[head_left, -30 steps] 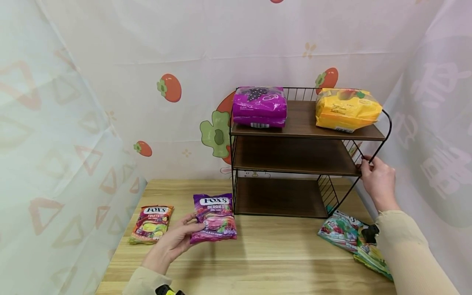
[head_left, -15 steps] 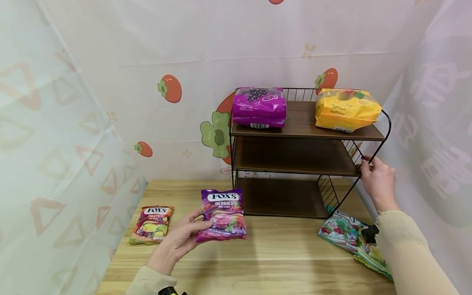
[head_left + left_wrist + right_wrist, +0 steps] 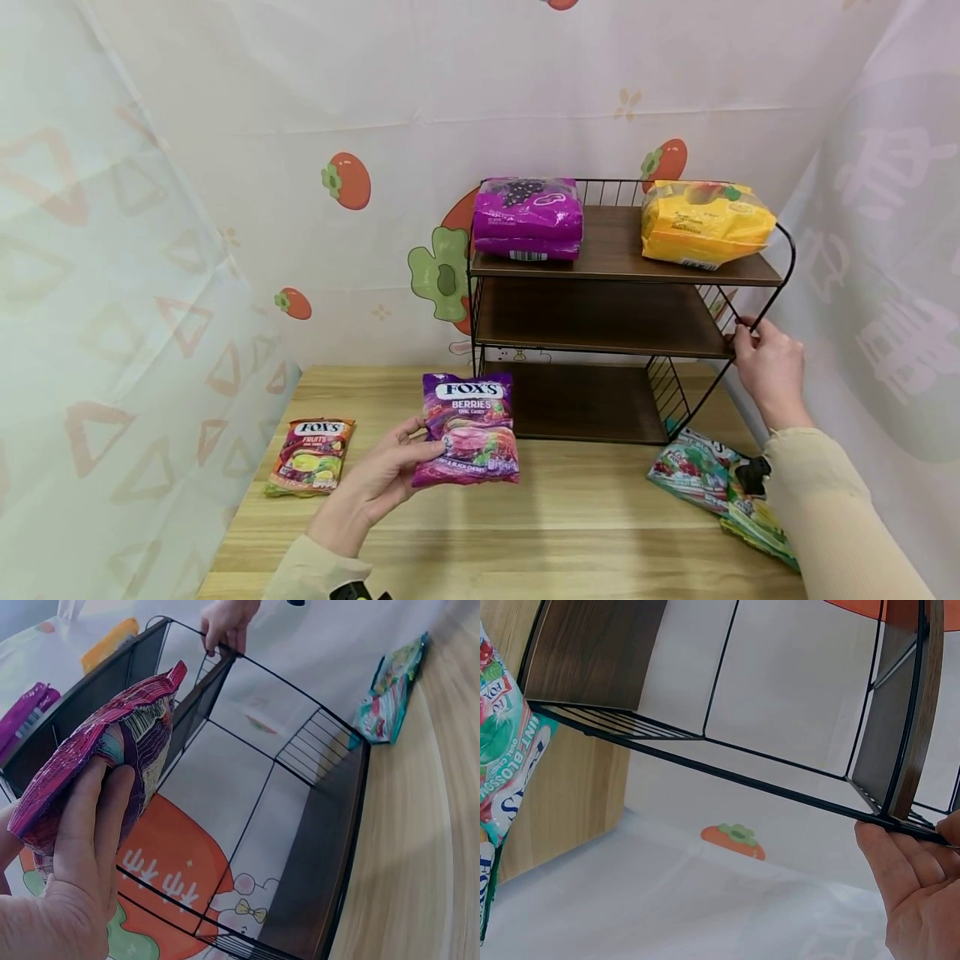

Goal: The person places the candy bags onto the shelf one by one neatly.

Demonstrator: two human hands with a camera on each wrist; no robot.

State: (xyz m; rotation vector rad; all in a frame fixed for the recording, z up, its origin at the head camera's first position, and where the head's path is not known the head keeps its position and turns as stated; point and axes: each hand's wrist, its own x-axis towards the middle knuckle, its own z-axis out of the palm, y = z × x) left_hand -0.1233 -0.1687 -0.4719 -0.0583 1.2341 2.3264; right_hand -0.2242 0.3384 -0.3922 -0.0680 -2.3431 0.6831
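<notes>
My left hand point(image 3: 386, 475) pinches a purple berries candy bag point(image 3: 468, 429) by its lower left side, in front of the rack's lower left corner. In the left wrist view the same bag point(image 3: 112, 750) is seen from behind, with fingers of my left hand point(image 3: 79, 862) spread against its back. A black wire rack point(image 3: 600, 320) with three brown shelves stands at the back. My right hand point(image 3: 772, 371) grips its right side frame at the middle shelf. The right wrist view shows my right hand point(image 3: 922, 889) with its fingers round the wire edge.
On the top shelf lie a purple pack point(image 3: 528, 218) at the left and a yellow pack point(image 3: 707, 223) at the right. A fruits candy bag point(image 3: 311, 457) lies on the table's left part. Green candy bags point(image 3: 693, 471) lie at the right, partly behind my right sleeve.
My left hand has carried the purple berries bag to the right and slightly up, so it now overlaps the rack's lower left corner. My right hand has kept its grip on the frame.
</notes>
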